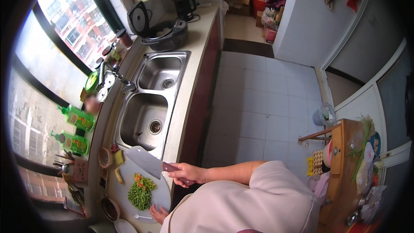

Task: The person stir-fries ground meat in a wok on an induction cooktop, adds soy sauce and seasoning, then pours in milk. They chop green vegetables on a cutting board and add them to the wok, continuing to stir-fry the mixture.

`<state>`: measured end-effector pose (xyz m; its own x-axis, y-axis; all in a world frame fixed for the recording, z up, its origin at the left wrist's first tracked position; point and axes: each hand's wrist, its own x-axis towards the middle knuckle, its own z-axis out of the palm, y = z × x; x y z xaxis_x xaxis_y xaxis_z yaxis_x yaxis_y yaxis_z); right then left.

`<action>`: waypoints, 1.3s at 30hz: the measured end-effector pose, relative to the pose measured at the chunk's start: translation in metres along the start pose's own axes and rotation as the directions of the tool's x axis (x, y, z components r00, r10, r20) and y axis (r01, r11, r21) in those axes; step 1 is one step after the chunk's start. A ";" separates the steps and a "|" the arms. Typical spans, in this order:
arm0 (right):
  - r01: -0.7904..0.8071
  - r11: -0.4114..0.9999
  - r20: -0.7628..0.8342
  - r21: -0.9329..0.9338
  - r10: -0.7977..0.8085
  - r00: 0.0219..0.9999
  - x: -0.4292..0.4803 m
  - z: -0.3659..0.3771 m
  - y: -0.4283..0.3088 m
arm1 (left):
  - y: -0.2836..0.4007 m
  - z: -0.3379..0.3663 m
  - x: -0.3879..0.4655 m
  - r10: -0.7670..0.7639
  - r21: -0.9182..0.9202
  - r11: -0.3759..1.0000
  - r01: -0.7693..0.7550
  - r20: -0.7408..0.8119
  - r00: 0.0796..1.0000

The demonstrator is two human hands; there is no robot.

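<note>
My right hand [184, 174] grips the dark wooden handle of a kitchen cleaver [145, 160]. Its broad blade is raised over the upper part of a round white cutting board [163, 194], reaching toward the sink's edge. On the board lies a pile of finely chopped green vegetable [139, 197], with chopped orange-red bits [142, 181] at its upper side. My left hand [158, 214] rests at the board's lower edge with fingers apart, holding nothing. Beside those fingers is a white plastic spoon [142, 216]. A yellowish curved piece of food [118, 175] lies at the board's window side.
A double steel sink [174, 113] adjoins the board. A yellow-green sponge [119, 157], a small clay-coloured bowl [105, 157] and a dark-filled bowl [110, 209] line the board's far side. Green pump bottles [76, 142] stand on the sill. Behind is a wooden table [343, 155] with vegetables.
</note>
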<state>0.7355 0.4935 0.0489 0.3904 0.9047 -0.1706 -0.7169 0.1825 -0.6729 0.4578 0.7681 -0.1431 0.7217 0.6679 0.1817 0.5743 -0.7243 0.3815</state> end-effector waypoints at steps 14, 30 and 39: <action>0.054 0.996 -0.191 0.066 -0.041 0.981 -0.017 -0.020 0.018 | -0.069 0.024 0.014 -0.034 -0.229 0.973 0.019 -0.061 0.998; 0.185 0.022 0.141 -0.983 -0.557 0.818 -0.090 -0.180 -0.125 | 0.474 0.027 0.094 0.307 -0.629 0.161 0.761 0.764 0.567; 0.357 -0.221 0.419 -0.908 -0.448 0.789 -0.107 -0.298 -0.296 | 0.638 0.105 0.132 0.263 -0.765 -0.078 0.639 0.603 0.753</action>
<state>1.0779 0.2278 0.0514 0.3874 0.7938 0.4689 0.8218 -0.0668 -0.5659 0.9597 0.3763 0.0287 0.9278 0.2093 -0.3089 0.1210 0.6144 0.7796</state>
